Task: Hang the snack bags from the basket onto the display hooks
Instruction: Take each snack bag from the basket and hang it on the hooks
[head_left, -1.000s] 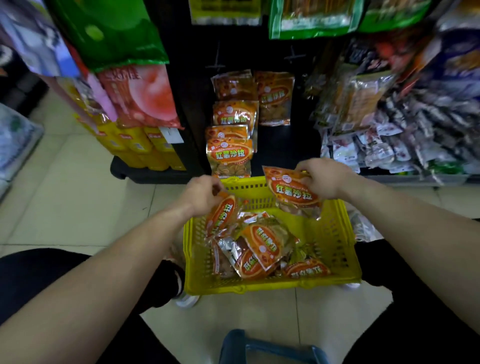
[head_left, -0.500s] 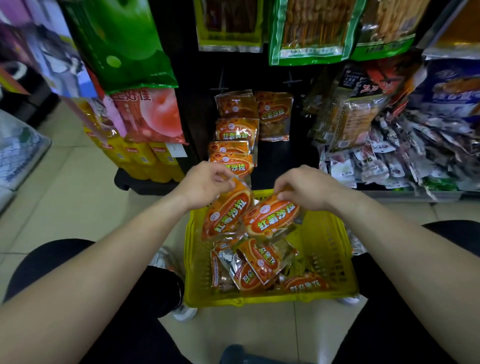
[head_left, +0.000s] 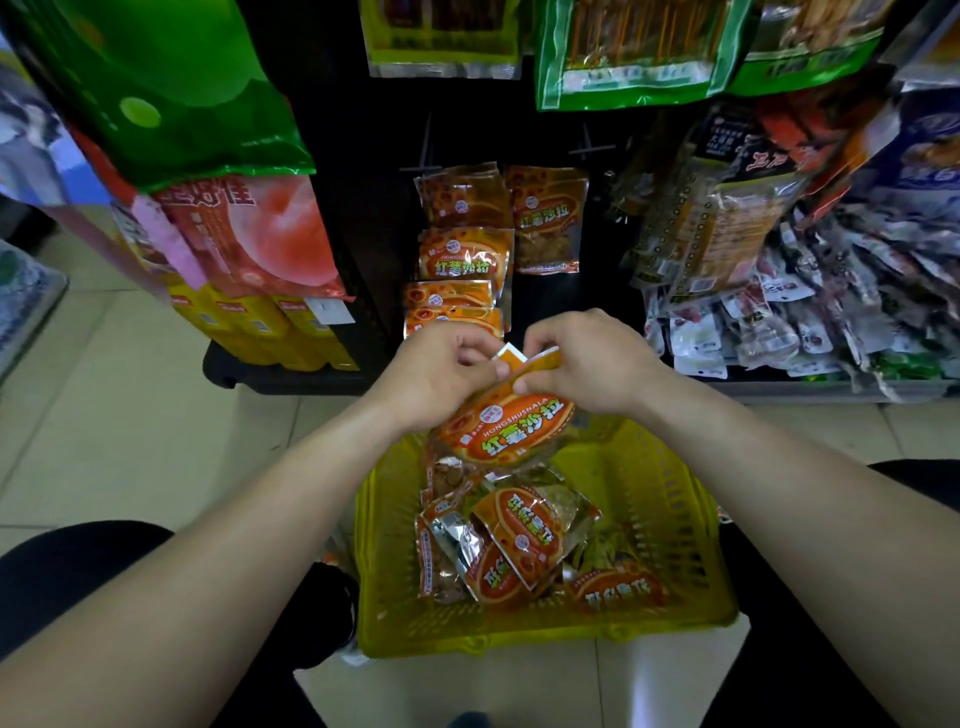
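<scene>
Both hands hold orange snack bags (head_left: 506, 426) stacked together above the yellow basket (head_left: 670, 525). My left hand (head_left: 441, 369) pinches the stack's top edge from the left, and my right hand (head_left: 587, 364) pinches it from the right. Several more orange bags (head_left: 514, 540) lie loose in the basket. Matching orange bags (head_left: 465, 254) hang in a column on the black display panel straight ahead, with another one (head_left: 545, 218) on the hook beside them. The hooks themselves are hidden behind the bags.
Large green and red bags (head_left: 208, 156) hang at the left above yellow packs (head_left: 270, 327). Green-edged bags (head_left: 628, 52) hang overhead. Mixed small packets (head_left: 779, 301) crowd the right shelf. My dark-trousered knees flank the basket on the tiled floor (head_left: 130, 415).
My hands have come together, bringing the two separately held bags into one stack, and lifted them toward the display. The view has moved closer to the rack.
</scene>
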